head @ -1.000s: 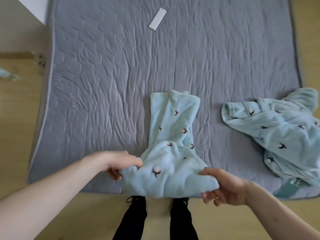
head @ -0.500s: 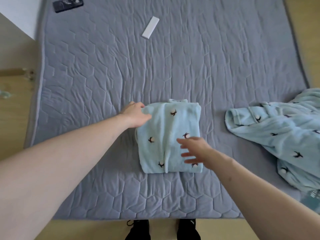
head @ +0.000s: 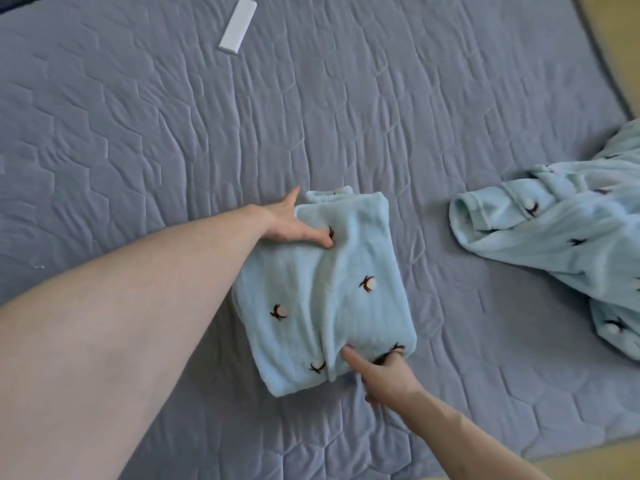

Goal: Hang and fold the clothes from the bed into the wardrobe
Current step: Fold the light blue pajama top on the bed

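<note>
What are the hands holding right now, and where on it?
The folded garment: left hand at its far left corner, right hand at its near edge.

Bed [head: 381,98]: grey quilted cover, three items on it.
In front of you lies a folded pale-blue garment [head: 322,296]; a crumpled matching garment [head: 554,244] sits well apart at your right; a small white bar [head: 238,26] lies far off.

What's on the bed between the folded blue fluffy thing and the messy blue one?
Nothing: the head view shows only bare grey quilted mattress cover between the folded light-blue fleece garment and the crumpled one.
</note>
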{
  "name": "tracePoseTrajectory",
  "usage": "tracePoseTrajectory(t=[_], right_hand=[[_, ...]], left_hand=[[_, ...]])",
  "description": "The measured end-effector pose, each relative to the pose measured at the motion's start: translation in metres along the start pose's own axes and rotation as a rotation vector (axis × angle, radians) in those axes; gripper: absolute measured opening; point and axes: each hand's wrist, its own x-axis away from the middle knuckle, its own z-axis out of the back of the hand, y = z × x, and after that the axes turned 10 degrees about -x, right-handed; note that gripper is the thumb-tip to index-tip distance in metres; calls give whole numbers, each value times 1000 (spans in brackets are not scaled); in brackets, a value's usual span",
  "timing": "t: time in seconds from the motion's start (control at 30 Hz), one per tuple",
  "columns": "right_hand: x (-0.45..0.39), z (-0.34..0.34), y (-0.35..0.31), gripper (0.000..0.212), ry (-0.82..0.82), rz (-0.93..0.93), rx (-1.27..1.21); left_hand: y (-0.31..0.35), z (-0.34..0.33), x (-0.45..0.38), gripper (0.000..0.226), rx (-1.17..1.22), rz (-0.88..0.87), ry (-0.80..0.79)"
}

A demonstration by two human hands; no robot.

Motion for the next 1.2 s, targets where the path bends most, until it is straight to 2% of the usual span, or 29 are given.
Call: tracePoseTrajectory(t=[0.07, 0.17, 0.33, 0.5, 0.67, 0.73, 0.8, 0.97, 1.2], right_hand=[[-3, -4, 9, 79, 5, 61, -173], [-1, -10, 14, 85, 21, 95, -434], [28, -3, -3, 55, 101, 125, -634], [111, 38, -36, 57, 49, 189, -452], [229, 56, -66, 67, -81, 278, -257], [277, 56, -74, 66, -149, 292, -192], [321, 52, -83, 66, -215, 295, -139], [411, 36, -102, 67, -380, 323, -2], [499, -18, -131, 83, -687, 405, 235]], left_hand=[[-4, -11, -6, 155, -33, 0, 28], [-7, -27, 6, 121, -60, -9, 192], [-21, -45, 79, 68, 452, -82, 285], [-49, -73, 211, 41, 872, 30, 285], [-52, -88, 381, 40, 1123, 124, 219], [-49, -89, 445, 35, 1174, 157, 244], [-46, -87, 503, 28, 1226, 197, 304], [-40, -82, 624, 26, 1314, 222, 471], [-52, -111, 732, 46, 1512, 259, 740]])
